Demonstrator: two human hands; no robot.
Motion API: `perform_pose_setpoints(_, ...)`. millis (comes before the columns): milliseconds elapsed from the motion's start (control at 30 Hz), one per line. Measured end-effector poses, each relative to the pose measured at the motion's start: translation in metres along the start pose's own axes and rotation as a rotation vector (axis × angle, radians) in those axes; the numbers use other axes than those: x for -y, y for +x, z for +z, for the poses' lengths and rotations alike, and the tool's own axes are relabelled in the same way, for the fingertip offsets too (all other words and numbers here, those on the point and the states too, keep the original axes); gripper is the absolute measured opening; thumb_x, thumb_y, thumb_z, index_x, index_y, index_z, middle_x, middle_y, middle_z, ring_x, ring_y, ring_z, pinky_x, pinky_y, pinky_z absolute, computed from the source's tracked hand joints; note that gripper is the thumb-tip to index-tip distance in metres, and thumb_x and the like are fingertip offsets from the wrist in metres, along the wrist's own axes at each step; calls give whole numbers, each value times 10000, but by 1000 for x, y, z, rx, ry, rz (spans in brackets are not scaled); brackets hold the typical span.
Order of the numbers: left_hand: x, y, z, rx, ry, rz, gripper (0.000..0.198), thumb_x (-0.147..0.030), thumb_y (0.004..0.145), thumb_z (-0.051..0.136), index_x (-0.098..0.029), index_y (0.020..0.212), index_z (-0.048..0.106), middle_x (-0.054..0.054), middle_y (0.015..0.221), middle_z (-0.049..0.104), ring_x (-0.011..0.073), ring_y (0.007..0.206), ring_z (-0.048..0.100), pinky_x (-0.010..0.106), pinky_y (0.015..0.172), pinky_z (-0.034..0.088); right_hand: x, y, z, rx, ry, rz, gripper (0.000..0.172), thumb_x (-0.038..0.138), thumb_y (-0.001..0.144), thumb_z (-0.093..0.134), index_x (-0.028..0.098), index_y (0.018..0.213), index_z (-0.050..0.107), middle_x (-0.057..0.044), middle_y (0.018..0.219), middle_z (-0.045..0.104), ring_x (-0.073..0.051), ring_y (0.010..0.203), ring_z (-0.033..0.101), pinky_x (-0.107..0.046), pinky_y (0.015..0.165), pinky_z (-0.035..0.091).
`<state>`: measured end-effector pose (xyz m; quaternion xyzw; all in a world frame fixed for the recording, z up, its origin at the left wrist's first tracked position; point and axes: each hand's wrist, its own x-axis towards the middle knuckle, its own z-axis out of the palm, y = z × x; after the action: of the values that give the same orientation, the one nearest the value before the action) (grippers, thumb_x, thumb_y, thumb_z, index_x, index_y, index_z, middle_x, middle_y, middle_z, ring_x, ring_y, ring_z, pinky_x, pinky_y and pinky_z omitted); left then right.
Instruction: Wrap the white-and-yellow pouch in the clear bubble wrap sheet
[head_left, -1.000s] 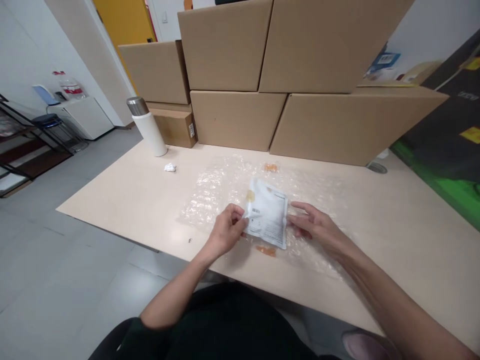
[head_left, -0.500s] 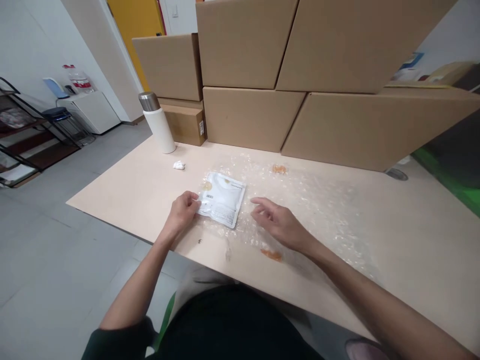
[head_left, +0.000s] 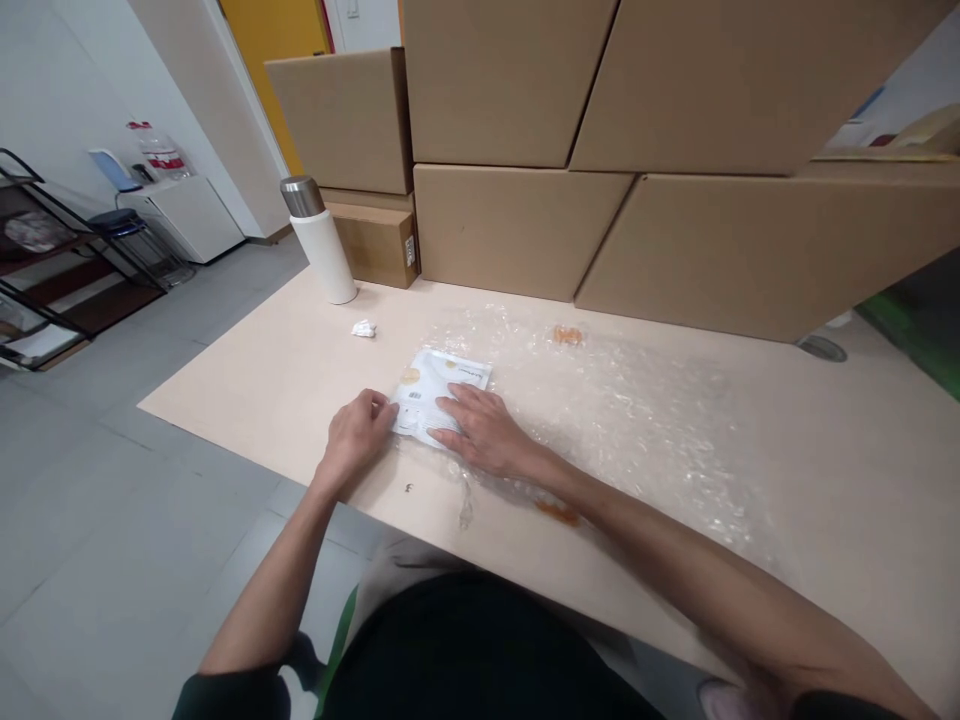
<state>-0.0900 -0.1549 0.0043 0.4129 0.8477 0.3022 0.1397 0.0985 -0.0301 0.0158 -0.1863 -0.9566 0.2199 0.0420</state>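
A white flat pouch (head_left: 425,385) with gold round marks and small print lies at the left end of a sheet of clear bubble wrap (head_left: 645,400). My left hand (head_left: 358,432) is at the pouch's left edge, thumb and fingers pinched together there. They seem to grip the edge of the wrap, though the fingertips partly hide it. My right hand (head_left: 484,430) rests flat across the right part of the pouch, fingers spread, covering some of the print. Orange tape-like patches (head_left: 568,335) show on the wrap.
A white bottle with a steel cap (head_left: 322,245) stands at the table's back left, near a crumpled white scrap (head_left: 364,328). Large cardboard boxes (head_left: 517,230) are stacked along the back. The table's front edge (head_left: 442,548) runs close to my body.
My right hand has moved left and down from beside the pouch onto it. My left hand stays at the pouch's left edge. The view has shifted slightly.
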Motion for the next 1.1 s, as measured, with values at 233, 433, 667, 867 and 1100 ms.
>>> perform_pose_setpoints(233,-47,-26,-4,23,-559,160,272,-446,821,681,-192,836,587,58,950,661,172,807,640,269,684,500,2,-33,-22,-75,500,38,518,555,998,405,233,1374,556,-119,1471,521,-312,1376,453,-491,1104,381)
perform_pose_setpoints(433,-116,-50,30,248,-392,539,274,-451,1003,448,-236,1016,618,100,1340,564,265,1396,425,434,1110,394,-15,-78,-34,-184,1311,244,561,663,960,385,273,1274,640,-87,1185,702,-262,1081,651,-420,878,544)
perform_pose_setpoints(667,-133,-47,84,368,104,699,303,-454,1003,471,-248,1113,663,132,1434,533,374,1378,424,604,1051,339,-47,-117,-38,-321,1319,495,497,609,864,576,184,1096,690,-110,1045,717,-258,988,673,-391,832,559)
perform_pose_setpoints(867,-126,-45,92,369,170,763,249,-266,983,495,-225,1178,644,146,1505,480,387,1429,368,605,1065,322,-58,-108,-29,-492,531,361,566,616,894,525,189,1259,587,-172,1430,519,-340,1367,424,-524,1108,365)
perform_pose_setpoints(1100,-88,-32,81,104,-469,142,654,-444,898,619,-220,1471,398,218,1547,357,372,1422,397,571,1088,395,-39,-90,-21,-306,505,233,483,608,989,347,200,1012,605,-95,1023,647,-254,1017,595,-456,974,448)
